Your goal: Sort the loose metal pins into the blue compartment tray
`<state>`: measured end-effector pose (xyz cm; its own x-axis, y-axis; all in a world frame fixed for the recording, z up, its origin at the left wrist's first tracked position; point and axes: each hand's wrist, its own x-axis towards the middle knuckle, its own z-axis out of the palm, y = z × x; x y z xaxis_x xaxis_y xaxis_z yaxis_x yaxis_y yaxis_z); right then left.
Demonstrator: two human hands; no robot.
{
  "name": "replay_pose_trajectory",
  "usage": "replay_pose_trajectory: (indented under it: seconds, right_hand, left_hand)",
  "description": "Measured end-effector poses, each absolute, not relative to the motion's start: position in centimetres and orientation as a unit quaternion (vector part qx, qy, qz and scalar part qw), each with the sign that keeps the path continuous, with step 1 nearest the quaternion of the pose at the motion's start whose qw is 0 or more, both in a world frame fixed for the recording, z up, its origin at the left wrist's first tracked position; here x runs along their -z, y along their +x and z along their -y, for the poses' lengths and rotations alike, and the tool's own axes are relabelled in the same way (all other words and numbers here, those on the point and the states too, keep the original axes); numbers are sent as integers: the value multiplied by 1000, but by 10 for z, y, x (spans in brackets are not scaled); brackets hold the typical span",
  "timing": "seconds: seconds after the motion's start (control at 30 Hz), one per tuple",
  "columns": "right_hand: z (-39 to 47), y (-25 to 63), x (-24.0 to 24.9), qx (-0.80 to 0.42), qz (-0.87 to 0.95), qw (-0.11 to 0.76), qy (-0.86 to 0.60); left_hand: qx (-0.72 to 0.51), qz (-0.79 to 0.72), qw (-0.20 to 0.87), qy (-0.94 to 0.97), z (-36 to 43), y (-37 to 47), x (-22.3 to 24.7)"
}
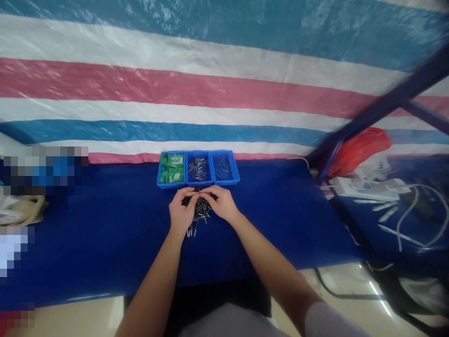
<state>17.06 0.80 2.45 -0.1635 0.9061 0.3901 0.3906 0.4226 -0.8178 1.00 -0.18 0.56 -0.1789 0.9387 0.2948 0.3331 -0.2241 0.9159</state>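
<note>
My left hand and my right hand meet just in front of the blue bins, both with fingertips pinched together. Between them is a small, dark metal pin, too small to make out fully. Under the fingers lies a loose pile of metal pins, silvery and dark, looking like rivets or screws; my hands hide part of it. The middle blue bin holds many similar pins. A few more lie in the right blue bin. Green packets and small white pieces fill the left blue bin.
The bins stand on a dark blue table, against a striped plastic sheet. At the right are a dark metal frame, a red plastic bag, a white power strip and cables. A tan basket sits at the left edge.
</note>
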Motion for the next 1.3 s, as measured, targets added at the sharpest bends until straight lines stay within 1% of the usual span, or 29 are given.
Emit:
replay_pose_trajectory:
  seconds: [0.37, 0.63, 0.77, 0.87, 1.1, 1.3]
  right_hand:
    - [-6, 170, -26, -288, 712, 465, -441]
    - [-7, 171, -24, -286, 712, 463, -444]
    - [-8, 171, -23, -286, 712, 450, -457]
    - [-9, 171, -22, -283, 711, 444, -466]
    - [-10, 172, -19, -271, 708, 435, -486]
    - [-8, 170, -21, -285, 709, 445, -467]
  left_hand:
    - [-533, -522, 343, 570, 3, 9, -5]
    - [-517, -529, 351, 574, 3, 9, -5]
    - [-505, -545, 311, 593, 4, 11, -7]
    - [-518, -545, 284, 596, 4, 12, -10]
    - [-514, -543, 287, 599, 4, 12, -11]
    - [-526, -535, 279, 599, 2, 11, -7]
